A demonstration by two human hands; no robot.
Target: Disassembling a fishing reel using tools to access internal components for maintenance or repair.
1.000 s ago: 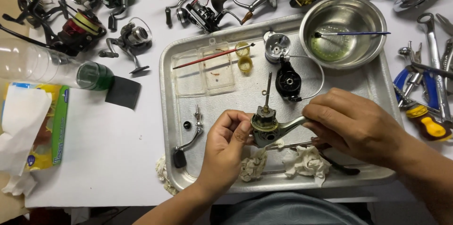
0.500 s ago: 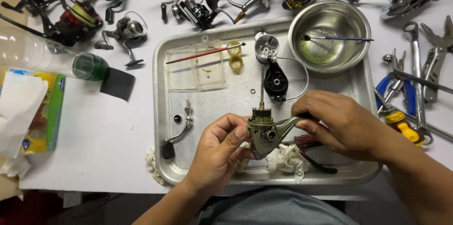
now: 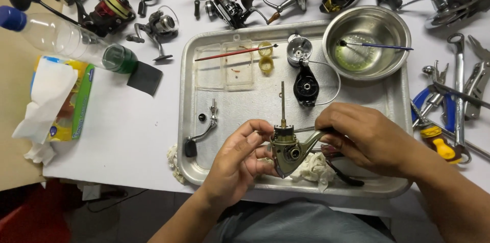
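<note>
My left hand grips a stripped fishing reel body, olive-grey, with a thin shaft pointing up and away from me. My right hand holds the reel's foot on its right side, fingers curled around it. Both hands hover over the near edge of a metal tray. A crumpled white rag lies under the reel. A black rotor part with a wire bail, a silver spool and a reel handle lie in the tray.
A steel bowl with a blue brush sits at the tray's far right corner. Several fishing reels line the table's far side. Wrenches and pliers lie on the right. A plastic bottle and tissue pack are on the left.
The view has shifted slightly. Both hands still hold the reel body over the tray, and the reel has turned a little between them, its foot now in my right fingers.
</note>
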